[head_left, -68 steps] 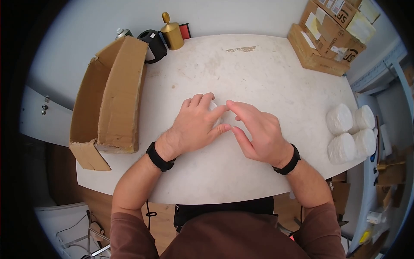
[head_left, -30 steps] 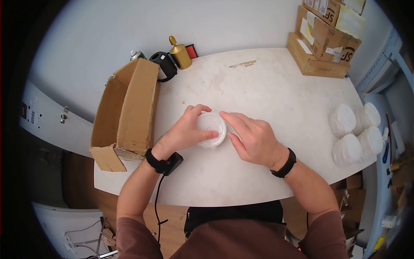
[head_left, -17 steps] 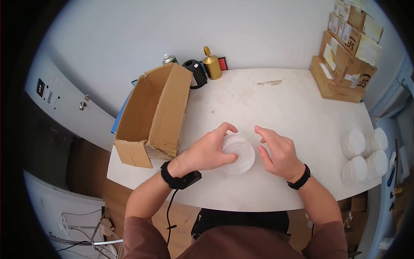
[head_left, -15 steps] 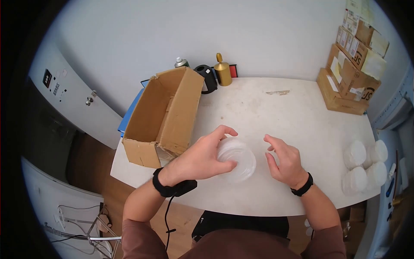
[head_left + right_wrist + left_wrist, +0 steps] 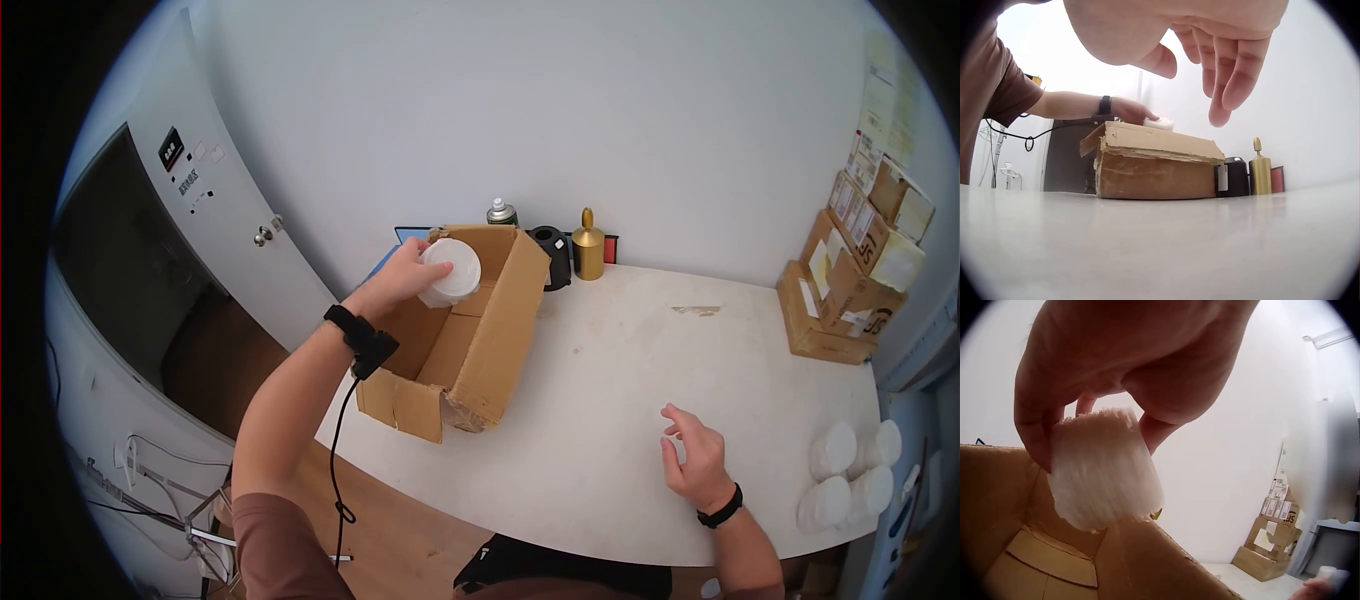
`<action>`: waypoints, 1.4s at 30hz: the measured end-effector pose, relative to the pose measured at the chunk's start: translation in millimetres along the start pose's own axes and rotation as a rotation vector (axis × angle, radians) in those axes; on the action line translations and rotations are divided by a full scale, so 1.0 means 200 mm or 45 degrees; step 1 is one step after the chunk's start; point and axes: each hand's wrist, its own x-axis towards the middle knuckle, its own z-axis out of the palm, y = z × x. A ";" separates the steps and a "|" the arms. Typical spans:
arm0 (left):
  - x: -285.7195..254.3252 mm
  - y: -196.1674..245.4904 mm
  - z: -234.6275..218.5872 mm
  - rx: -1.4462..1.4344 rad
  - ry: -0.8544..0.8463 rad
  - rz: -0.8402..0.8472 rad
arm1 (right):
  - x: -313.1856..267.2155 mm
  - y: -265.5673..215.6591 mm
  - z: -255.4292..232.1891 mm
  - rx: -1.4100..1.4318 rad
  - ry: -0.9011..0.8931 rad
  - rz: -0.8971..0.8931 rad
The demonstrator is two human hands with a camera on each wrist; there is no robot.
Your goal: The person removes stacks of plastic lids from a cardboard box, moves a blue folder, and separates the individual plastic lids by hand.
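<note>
My left hand [image 5: 400, 277] grips a short, round, translucent white stack [image 5: 452, 270] with a smooth flat face. In the left wrist view, the stack [image 5: 1107, 469] has a rough, layered side, and fingers and thumb hold it by its upper part. It hangs tilted over the opening of a long cardboard box [image 5: 505, 345], whose inside shows bare cardboard below it. My right hand [image 5: 697, 462] hovers above the white table with loosely bent fingers and nothing in them. The right wrist view shows those fingers [image 5: 1241, 78] hanging apart from the thumb.
Several similar white round stacks [image 5: 832, 450] stand at the table's right edge. Behind the box are a black container [image 5: 552, 258], a gold canister [image 5: 588, 250] and a spray can [image 5: 502, 212]. Parcel boxes [image 5: 845, 270] are piled back right. A cable [image 5: 335, 460] hangs from the left wrist.
The left hand has lifted the round stack from the table's middle and carried it left over the box. The right hand has drawn away to the right. The head view has swung left and up.
</note>
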 end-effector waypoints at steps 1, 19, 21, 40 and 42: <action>0.07 -0.01 0.04 0.083 -0.024 -0.018 | 0.00 0.00 0.00 0.018 0.001 -0.003; 0.73 -0.61 0.46 -1.103 -0.771 -0.667 | 0.01 0.00 -0.02 -0.029 -0.053 -0.033; 0.68 -0.59 0.50 -0.876 -0.762 -0.591 | 0.01 0.00 -0.02 -0.025 -0.054 -0.028; 0.19 0.31 0.11 -0.145 -0.050 0.133 | 0.00 0.00 0.00 -0.053 -0.114 -0.023; -0.14 0.54 0.17 -0.134 0.178 0.493 | -0.02 0.00 0.01 -0.083 -0.103 -0.004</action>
